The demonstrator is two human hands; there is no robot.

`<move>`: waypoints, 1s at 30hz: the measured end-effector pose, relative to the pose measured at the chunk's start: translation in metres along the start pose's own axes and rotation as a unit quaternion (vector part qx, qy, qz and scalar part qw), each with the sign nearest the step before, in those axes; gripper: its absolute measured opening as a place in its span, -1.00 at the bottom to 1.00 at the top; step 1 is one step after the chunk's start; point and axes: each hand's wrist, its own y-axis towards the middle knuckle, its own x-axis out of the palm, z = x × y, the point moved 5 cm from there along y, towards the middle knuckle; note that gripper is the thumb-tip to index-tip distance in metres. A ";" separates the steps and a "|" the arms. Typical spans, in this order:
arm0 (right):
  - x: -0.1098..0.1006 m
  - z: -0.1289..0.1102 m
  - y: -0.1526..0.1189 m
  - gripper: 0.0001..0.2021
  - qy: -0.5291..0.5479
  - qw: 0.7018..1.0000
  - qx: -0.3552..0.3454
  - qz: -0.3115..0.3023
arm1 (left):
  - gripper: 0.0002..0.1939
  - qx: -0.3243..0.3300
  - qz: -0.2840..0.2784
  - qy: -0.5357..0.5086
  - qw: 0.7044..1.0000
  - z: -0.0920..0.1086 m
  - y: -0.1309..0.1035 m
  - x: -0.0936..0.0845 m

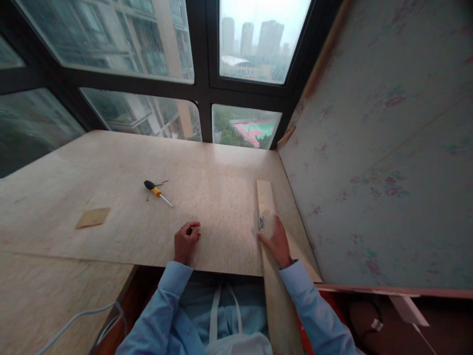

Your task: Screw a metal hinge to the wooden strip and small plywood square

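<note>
My left hand [187, 242] is closed above the stone-patterned tabletop [221, 197], its fingers curled together; what they hold, if anything, is too small to make out. On the right, a long light wooden board [265, 195] lies over the tabletop and runs past its front edge toward me. My right hand [277, 242] grips this board across its width, thumb on the left edge and fingers on the right. Just beyond the thumb, a small metal hinge or bracket [261, 222] sits on the board. A screwdriver [156, 192] with a black and yellow handle lies left of centre.
Small screws [147, 198] lie around the screwdriver. A brown square piece [92, 218] rests on the left. Dark-framed windows [205, 88] stand behind the tabletop, and a floral wall [373, 148] rises at the right. A pale cable [84, 312] crosses the lower left.
</note>
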 end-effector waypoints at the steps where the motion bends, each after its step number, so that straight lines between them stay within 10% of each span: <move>1: -0.001 -0.001 0.000 -0.21 0.004 1.000 -0.001 0.010 | -0.70 -0.010 0.002 -0.006 1.000 0.003 -0.002 0.002; 4: -0.003 -0.001 -0.001 -0.22 -0.007 0.999 0.012 0.040 | -0.75 -0.045 -0.019 -0.055 0.997 0.016 -0.013 0.021; 15: -0.004 -0.022 -0.005 -0.23 -0.001 0.998 0.052 0.018 | -0.72 -0.239 -0.293 -0.294 0.878 0.053 -0.068 0.184; 30: -0.003 -0.021 0.006 -0.53 -0.005 0.999 0.009 -0.044 | -0.85 -0.216 -0.254 -0.196 0.922 0.056 -0.061 0.198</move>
